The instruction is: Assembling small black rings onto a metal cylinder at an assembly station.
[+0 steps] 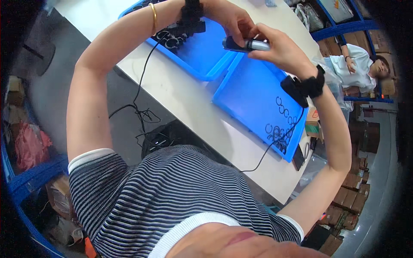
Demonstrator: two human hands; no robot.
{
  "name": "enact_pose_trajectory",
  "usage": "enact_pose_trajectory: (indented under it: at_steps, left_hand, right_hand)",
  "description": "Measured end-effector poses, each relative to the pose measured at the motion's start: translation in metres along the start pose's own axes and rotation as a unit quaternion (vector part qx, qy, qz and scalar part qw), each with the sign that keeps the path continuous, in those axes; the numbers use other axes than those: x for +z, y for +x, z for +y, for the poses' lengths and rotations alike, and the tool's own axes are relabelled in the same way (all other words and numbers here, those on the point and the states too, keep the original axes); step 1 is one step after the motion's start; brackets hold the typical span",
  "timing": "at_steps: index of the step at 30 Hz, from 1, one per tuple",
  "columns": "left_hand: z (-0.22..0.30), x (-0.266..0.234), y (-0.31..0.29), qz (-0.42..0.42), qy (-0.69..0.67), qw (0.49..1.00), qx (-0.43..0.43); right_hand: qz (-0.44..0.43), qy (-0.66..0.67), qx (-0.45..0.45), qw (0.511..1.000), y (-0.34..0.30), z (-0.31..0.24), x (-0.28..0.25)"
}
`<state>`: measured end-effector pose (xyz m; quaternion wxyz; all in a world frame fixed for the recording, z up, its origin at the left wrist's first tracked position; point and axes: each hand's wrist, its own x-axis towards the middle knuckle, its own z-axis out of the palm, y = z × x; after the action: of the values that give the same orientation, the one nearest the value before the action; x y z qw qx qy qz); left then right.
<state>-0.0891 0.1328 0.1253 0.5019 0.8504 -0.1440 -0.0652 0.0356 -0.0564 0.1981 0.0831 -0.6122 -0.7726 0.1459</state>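
Note:
Both my hands meet over two blue trays and hold a short black and silver cylinder (260, 45), whose exact kind I cannot make out. My left hand (230, 19) closes its fingertips on the black part. My right hand (284, 49) wraps its thumb and fingers round the silver end. Under my left wrist, the left blue tray (202, 60) holds dark open rings (173, 42). Below my right hand, the right blue tray (249, 88) has several thin black C-shaped rings (279, 133) gathered toward its near right corner.
The trays stand on a white table (172, 92). Black cables (140, 101) run from my wrist bands, one hanging over the table edge. A small box (312, 128) and a dark flat object (298, 159) lie beside the right tray. Another person (355, 64) is at the far right near shelves.

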Motion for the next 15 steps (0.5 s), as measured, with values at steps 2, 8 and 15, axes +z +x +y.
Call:
enact_pose_trajectory:
  at_steps: [2,8,15]
  left_hand:
    - [-0.011,-0.009,-0.002,0.002,0.033,0.999,-0.009]
    - [-0.045,-0.013,-0.004,0.056,0.044,0.997,-0.006]
    - [-0.072,-0.021,-0.015,0.128,0.069,0.989,-0.02]
  right_hand:
    - [-0.021,-0.079,-0.004,0.997,0.015,0.006,0.001]
    - [-0.026,-0.22,-0.011,0.975,0.045,0.006,0.012]
    - [-0.055,-0.333,-0.043,0.94,0.089,0.019,0.029]
